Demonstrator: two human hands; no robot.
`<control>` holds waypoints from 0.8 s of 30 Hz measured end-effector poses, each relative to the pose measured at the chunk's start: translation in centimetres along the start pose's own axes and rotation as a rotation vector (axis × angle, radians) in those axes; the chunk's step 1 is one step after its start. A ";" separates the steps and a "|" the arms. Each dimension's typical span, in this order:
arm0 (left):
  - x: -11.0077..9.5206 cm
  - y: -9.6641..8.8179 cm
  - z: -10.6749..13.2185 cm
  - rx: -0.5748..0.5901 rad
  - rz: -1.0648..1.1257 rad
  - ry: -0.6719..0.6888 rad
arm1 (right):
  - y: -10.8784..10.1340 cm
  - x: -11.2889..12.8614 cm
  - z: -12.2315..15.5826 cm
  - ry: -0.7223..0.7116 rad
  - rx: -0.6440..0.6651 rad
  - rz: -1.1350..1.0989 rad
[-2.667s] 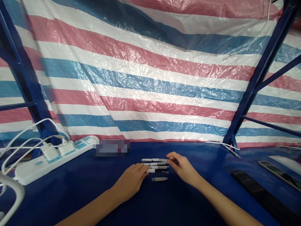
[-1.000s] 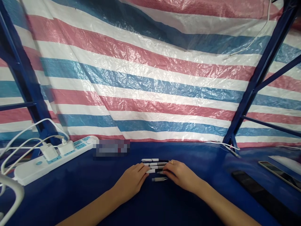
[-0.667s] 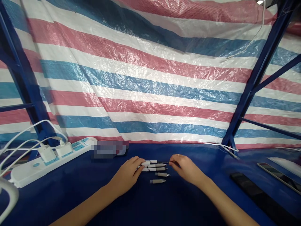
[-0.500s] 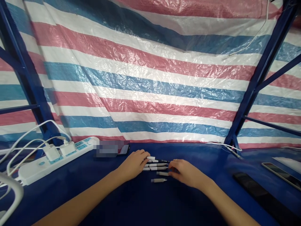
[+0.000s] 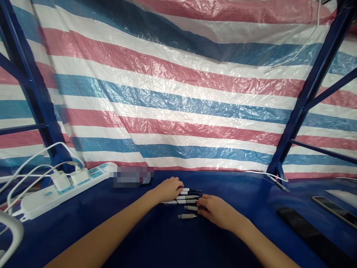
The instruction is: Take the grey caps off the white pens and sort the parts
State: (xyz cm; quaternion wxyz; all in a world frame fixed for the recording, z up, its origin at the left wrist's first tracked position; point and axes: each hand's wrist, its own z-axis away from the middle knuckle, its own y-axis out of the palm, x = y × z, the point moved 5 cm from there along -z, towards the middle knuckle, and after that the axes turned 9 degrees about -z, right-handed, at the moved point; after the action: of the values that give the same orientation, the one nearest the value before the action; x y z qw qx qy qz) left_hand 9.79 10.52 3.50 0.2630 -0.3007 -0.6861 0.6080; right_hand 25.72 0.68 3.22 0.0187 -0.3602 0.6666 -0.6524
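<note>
Several pens (image 5: 186, 201) with white and grey barrels lie side by side across the blue table, pointing right. Over the left part of this row my left hand (image 5: 169, 189) is closed, its curled fingertips on the white ends of the upper pens. My right hand (image 5: 219, 210) is bent at the right ends, fingers closed against a pen's tip; its exact grip is partly hidden. Just left of the right thumb is a short grey pen part (image 5: 190, 208). Another grey pen part (image 5: 187, 216) with a pointed tip lies apart, closer to me.
A white power strip (image 5: 69, 190) with plugs and cables stands at left, beside a blurred-out object (image 5: 129, 176). On the right lie a black flat object (image 5: 309, 232) and a phone (image 5: 336, 209). Striped sheeting (image 5: 178, 93) and blue frame posts (image 5: 304, 89) stand behind.
My left hand has slid right along the row of pens. My right hand has come slightly left and toward me. The two short grey parts stay nearly in place.
</note>
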 end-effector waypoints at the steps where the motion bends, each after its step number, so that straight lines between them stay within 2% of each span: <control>1: -0.1 -0.2 0.3 -0.017 -0.003 0.004 | -0.1 0.0 0.0 0.001 -0.007 0.002; 4: -0.5 -1.2 2.1 -0.093 -0.021 0.023 | -0.4 -0.1 -0.2 0.019 -0.061 0.012; 7: -1.1 -1.6 4.9 -0.157 -0.062 0.035 | -0.6 -0.3 -0.4 0.040 -0.137 0.021; 12: -1.5 -0.5 8.4 -0.207 -0.136 0.049 | -0.1 -0.5 -0.7 0.040 -0.189 0.016; 17: -1.2 0.6 8.6 -0.257 -0.155 0.048 | 0.6 -0.5 -0.8 0.013 -0.162 0.001; 24: -1.4 0.9 8.6 -0.287 -0.164 0.068 | 0.6 -1.3 -0.6 0.014 -0.160 -0.007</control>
State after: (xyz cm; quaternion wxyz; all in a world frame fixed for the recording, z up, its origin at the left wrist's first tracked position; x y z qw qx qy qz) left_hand 4.57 3.76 1.60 0.2892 -0.2985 -0.7788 0.4698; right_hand 26.10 1.78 2.24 -0.0169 -0.3584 0.7154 -0.5996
